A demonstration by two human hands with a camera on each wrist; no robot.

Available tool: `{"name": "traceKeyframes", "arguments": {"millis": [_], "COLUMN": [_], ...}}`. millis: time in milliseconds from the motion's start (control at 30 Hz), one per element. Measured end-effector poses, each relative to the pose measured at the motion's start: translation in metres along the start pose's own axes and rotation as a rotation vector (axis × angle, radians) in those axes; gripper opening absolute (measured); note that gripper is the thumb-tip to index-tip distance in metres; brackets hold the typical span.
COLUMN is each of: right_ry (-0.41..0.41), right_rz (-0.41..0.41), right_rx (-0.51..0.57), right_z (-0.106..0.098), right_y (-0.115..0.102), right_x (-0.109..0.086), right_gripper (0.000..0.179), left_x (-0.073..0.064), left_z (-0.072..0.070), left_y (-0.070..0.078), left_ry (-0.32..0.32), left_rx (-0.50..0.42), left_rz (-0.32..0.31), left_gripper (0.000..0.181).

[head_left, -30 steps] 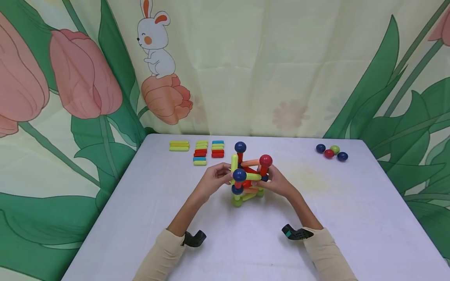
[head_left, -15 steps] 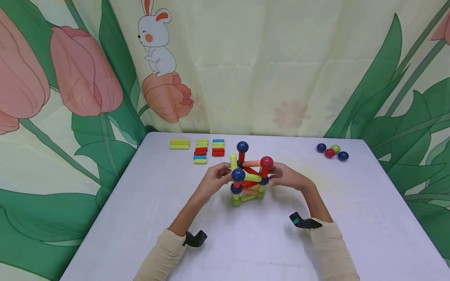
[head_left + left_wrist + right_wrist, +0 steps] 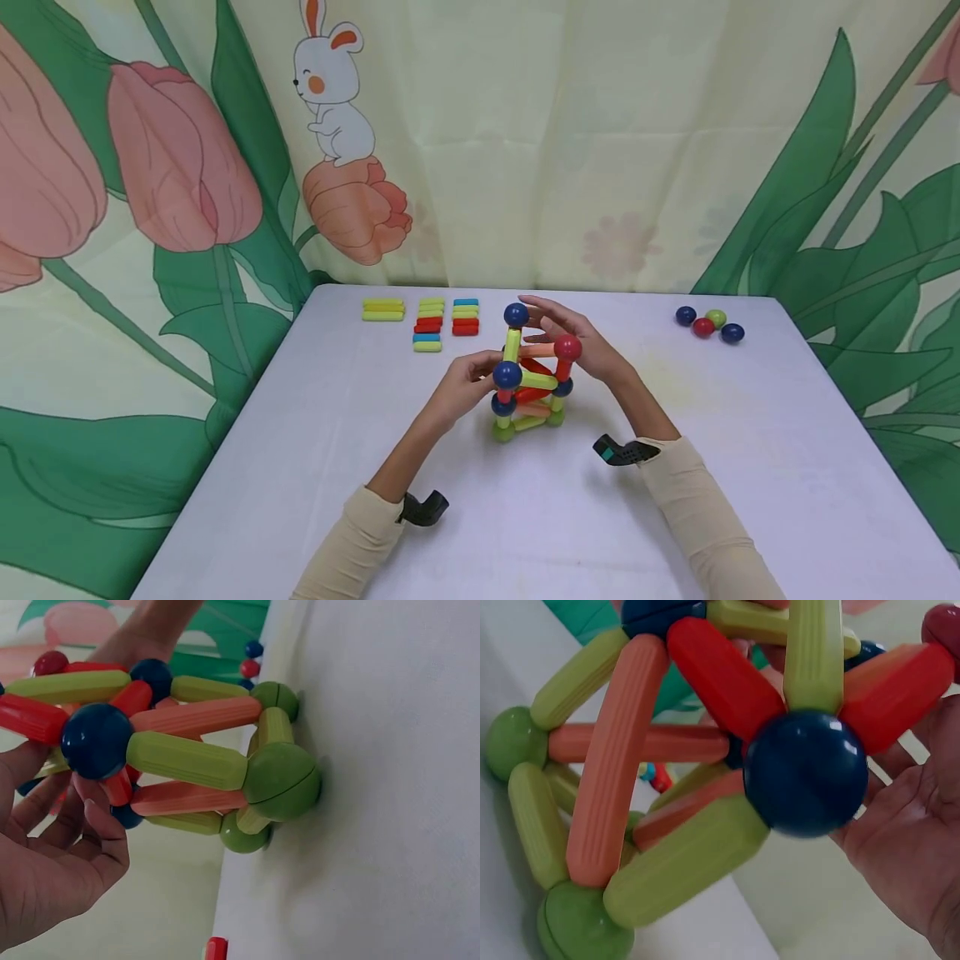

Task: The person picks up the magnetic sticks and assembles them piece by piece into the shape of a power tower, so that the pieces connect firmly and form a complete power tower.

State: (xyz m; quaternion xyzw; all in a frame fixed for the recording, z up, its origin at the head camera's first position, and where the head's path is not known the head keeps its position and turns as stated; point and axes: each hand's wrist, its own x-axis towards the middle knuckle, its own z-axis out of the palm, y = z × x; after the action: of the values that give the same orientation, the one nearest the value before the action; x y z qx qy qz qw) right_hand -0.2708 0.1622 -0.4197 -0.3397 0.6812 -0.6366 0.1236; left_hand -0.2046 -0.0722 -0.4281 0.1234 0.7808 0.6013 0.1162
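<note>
A frame of magnetic building sticks and balls point(image 3: 538, 380) stands on the table, with green balls point(image 3: 285, 781) at its base, dark blue balls point(image 3: 806, 776) higher up and a red ball point(image 3: 567, 348) at the top right. Along its upper left side, a yellow-green stick point(image 3: 512, 345) spans between the front dark blue ball point(image 3: 507, 375) and the back one point(image 3: 516, 314). My left hand point(image 3: 463, 385) holds the frame's left side, fingers bent among the upper sticks. Behind the frame, my right hand point(image 3: 581, 337) reaches with extended fingers right at the back top ball.
Spare sticks in yellow, yellow-green, red and blue lie in short rows point(image 3: 427, 323) at the back left of the white table point(image 3: 337, 417). Several loose balls point(image 3: 703, 327) sit at the back right. A printed curtain point(image 3: 495, 167) hangs behind the table.
My right hand has moved from the frame's right side up to the back top ball. The yellow-green stick, earlier standing steeply at the left, now reaches the back ball.
</note>
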Motion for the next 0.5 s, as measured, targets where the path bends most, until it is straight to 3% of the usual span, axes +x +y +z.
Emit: {"name": "traceKeyframes", "arguments": {"millis": [200,367,500], "right_ry": [-0.055,-0.031,-0.027], "right_rz": [-0.040,-0.030,-0.018], "right_rx": [0.112,0.089,0.092], "right_z": [0.008,0.013,0.015], "right_y": [-0.012,-0.020,-0.025], "right_x": [0.003,-0.001,-0.001], "right_gripper": [0.048,0.046,0.046], "left_x": [0.000,-0.002,-0.004], "left_z": [0.003,0.004,0.004], "left_y": [-0.002,-0.004,-0.003], "left_ry": [0.008,0.024,0.038], "left_rx": [-0.026,-0.047,-0.009], "left_rz": [0.011,0.022,0.040], "left_gripper": [0.030,0.030,0.029]}}
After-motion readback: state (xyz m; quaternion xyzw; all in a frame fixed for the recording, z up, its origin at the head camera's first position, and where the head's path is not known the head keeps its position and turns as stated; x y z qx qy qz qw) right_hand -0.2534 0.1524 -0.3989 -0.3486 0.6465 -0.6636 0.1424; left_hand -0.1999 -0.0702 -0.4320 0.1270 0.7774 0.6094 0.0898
